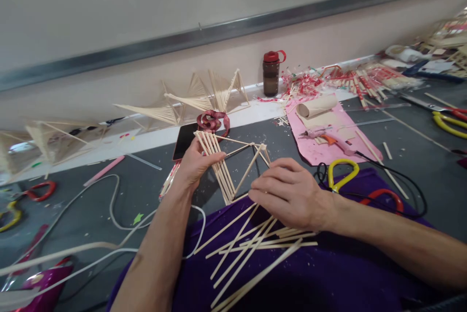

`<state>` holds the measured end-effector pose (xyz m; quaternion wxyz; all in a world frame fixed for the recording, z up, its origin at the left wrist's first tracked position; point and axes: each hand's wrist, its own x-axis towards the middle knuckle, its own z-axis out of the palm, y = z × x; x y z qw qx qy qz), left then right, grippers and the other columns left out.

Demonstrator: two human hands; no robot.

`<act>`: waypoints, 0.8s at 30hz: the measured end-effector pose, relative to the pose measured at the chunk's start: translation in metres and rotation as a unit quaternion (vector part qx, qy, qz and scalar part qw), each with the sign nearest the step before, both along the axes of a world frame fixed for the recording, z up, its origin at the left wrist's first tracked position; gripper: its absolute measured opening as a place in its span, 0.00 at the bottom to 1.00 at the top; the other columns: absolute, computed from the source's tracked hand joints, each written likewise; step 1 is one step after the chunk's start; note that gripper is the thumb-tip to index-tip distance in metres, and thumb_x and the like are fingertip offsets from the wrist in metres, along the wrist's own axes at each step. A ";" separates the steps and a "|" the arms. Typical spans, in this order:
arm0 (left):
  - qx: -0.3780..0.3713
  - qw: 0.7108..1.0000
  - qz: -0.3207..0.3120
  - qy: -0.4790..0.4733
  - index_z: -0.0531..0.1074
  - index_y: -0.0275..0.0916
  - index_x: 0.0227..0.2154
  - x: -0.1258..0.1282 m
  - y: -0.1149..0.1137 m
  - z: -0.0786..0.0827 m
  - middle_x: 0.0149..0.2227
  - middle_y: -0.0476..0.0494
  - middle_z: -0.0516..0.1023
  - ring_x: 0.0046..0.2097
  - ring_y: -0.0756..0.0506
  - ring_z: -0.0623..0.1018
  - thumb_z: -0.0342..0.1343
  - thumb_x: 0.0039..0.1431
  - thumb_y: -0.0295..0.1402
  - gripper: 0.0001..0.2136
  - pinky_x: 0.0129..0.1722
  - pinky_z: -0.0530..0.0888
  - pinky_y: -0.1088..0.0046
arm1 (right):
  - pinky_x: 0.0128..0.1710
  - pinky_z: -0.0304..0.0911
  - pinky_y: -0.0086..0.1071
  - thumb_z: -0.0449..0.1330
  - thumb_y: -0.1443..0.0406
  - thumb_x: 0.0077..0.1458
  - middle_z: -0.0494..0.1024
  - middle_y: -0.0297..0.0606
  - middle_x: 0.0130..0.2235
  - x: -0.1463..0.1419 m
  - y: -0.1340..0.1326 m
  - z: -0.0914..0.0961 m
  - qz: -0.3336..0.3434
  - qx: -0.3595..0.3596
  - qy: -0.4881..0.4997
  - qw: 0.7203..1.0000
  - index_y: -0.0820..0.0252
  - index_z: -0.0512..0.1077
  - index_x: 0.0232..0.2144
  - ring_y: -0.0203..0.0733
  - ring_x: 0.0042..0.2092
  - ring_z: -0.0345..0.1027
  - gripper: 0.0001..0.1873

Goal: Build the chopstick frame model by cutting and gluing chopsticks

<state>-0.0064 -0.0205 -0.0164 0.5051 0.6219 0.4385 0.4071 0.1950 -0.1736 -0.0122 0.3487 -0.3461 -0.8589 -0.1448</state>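
Note:
A small frame of thin wooden sticks [222, 171] stands tilted in front of me, its left side a row of several sticks laid side by side. My left hand [199, 161] grips the top of that row, thumb in front. At the frame's right side, my right hand [288, 192] is closed with curled fingers, and a lower stick of the frame runs into its fingertips. Those fingers hide the frame's lower right corner. Blobs that look like glue show at the upper right joint. Loose wooden sticks [242, 253] lie crossed on the purple cloth [314, 278] over my lap.
Several twisted stick models [222, 90] line the wall behind. A pink glue gun [333, 141] lies on a pink sheet [310, 154], its black cord looping rightward. Yellow-and-red scissors [343, 175] are beside my right forearm. A bottle [271, 76], a phone [184, 140] and white cables [116, 205] surround the work.

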 end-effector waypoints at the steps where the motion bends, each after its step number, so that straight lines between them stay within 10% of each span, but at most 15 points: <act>1: 0.002 1.000 0.000 -0.003 0.68 0.40 0.45 -0.001 -0.002 0.000 0.42 0.46 0.75 0.42 0.46 0.74 0.67 0.32 0.28 0.30 0.41 0.69 0.72 | 0.45 0.59 0.37 0.55 0.70 0.55 0.77 0.34 0.40 0.003 0.001 0.003 -0.004 0.000 0.016 1.000 0.59 0.71 0.38 0.36 0.40 0.67 0.08; 7: 0.011 0.994 0.071 -0.084 0.69 0.41 0.43 -0.012 -0.015 0.005 0.43 0.44 0.74 0.44 0.46 0.74 0.65 0.38 0.31 0.24 0.44 0.69 0.69 | 0.38 0.63 0.35 0.55 0.70 0.54 0.77 0.36 0.36 0.030 0.003 0.039 -0.047 -0.064 0.223 0.972 0.59 0.73 0.37 0.37 0.39 0.69 0.08; 15: 0.032 0.990 0.124 -0.063 0.72 0.38 0.39 -0.019 -0.022 0.007 0.38 0.44 0.76 0.38 0.47 0.76 0.63 0.42 0.32 0.18 0.39 0.72 0.70 | 0.17 0.43 0.32 0.57 0.61 0.54 0.67 0.32 0.22 0.078 0.005 0.070 -0.082 -0.021 0.563 0.822 0.54 0.75 0.33 0.31 0.19 0.53 0.08; 20: 0.126 0.973 0.183 -0.058 0.73 0.37 0.37 -0.013 -0.025 0.013 0.33 0.46 0.76 0.36 0.48 0.76 0.61 0.44 0.32 0.14 0.38 0.73 0.71 | 0.17 0.35 0.33 0.54 0.56 0.56 0.57 0.33 0.19 0.088 -0.001 0.080 -0.069 -0.049 0.573 0.815 0.49 0.71 0.23 0.36 0.19 0.45 0.13; 24: 0.194 0.958 0.209 -0.019 0.73 0.38 0.38 -0.007 -0.035 0.022 0.34 0.46 0.76 0.37 0.48 0.76 0.60 0.46 0.32 0.14 0.39 0.73 0.72 | 0.17 0.42 0.31 0.53 0.56 0.56 0.60 0.32 0.18 0.086 0.002 0.076 -0.073 -0.107 0.492 0.861 0.56 0.67 0.20 0.31 0.19 0.47 0.17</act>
